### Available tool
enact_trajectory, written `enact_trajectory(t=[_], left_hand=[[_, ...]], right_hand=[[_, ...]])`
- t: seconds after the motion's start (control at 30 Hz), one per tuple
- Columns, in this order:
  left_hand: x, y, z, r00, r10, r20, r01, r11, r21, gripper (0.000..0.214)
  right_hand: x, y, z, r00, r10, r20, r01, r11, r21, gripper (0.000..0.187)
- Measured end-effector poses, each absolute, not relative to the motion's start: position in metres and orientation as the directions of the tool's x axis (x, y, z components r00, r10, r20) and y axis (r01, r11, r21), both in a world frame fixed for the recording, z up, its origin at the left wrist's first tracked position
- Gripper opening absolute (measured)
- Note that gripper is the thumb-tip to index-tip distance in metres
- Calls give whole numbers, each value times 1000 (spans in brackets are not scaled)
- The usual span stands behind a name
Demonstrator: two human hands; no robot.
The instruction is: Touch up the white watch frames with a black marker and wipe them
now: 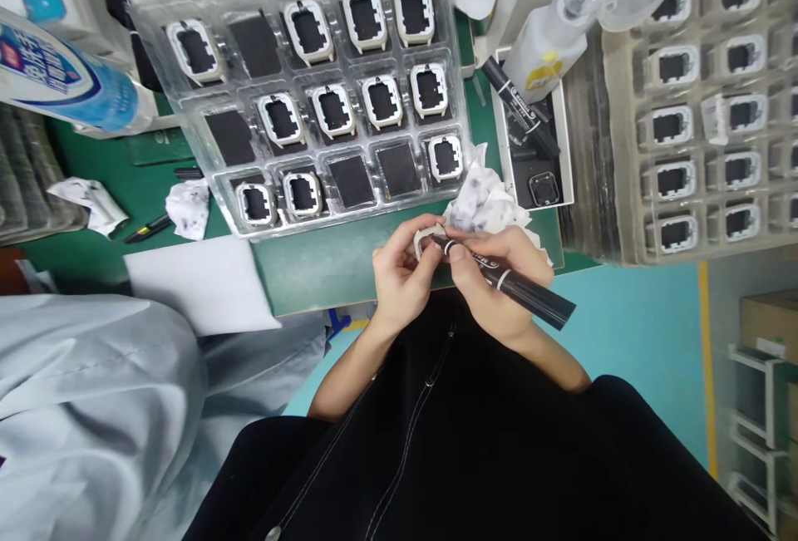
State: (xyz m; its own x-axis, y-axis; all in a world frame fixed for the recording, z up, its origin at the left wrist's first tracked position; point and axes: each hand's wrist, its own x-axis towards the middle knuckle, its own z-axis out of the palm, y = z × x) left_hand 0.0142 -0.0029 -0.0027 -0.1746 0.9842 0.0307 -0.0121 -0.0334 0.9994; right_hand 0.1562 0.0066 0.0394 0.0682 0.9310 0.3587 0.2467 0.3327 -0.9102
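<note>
Between its thumb and fingers, my left hand [402, 275] holds a small white watch-case frame [421, 239] near the table's front edge. A black marker pen [520, 287] is gripped in my right hand [499, 283], its tip at the frame and its thick end pointing down to the right. Fingers cover much of the frame, so I cannot tell whether the tip touches it. Just beyond my hands, a clear plastic tray [349, 213] bears similar white frames in rows, with some pockets showing only black foam. Crumpled, ink-spotted tissue [483, 200] lies next to my right hand.
At right, a white box [566, 184] holds more markers and a dark watch-like part, beside a clear bottle [539, 46] with its cap up. Stacked trays of frames [629, 192] stand farther right. A blue-white bottle [68, 76] and white foam sheet [205, 283] are left, near a person's grey sleeve [93, 375].
</note>
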Motion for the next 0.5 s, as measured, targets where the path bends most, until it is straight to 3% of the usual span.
enact_trajectory(t=[0.5], left_hand=[[12,-5,-5,-136,986,-100,-169,76,983,40]], right_hand=[[157,-1,29,94,957,273,138,259,-956,18]])
